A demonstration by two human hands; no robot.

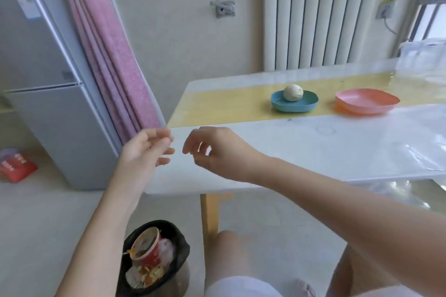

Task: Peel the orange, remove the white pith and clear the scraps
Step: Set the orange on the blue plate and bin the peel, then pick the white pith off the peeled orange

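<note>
Wrapping up scraps, I reckon: pale peeled orange (292, 92) on the shallow blue plate (277, 104), left hand (142, 152) and right hand (218, 152) loose, empty. Next, any leftover bits go in the black-bagged bin (170, 225).

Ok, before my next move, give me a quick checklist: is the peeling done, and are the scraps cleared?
1. Peel off: ok. The orange sits bare on the blue plate.
2. Pith removed: cannot tell. The fruit looks pale and whitish, but it is too far away and too blurred to judge.
3. Pink plate free of scraps: ok, none visible in it.
4. Scraps binned: ok. The peel scraps lie in the bin on the floor.
5. Hands free: ok. The left hand and right hand are loosely curled and hold nothing visible.
6. Table in front: ok, no scraps seen.
</note>
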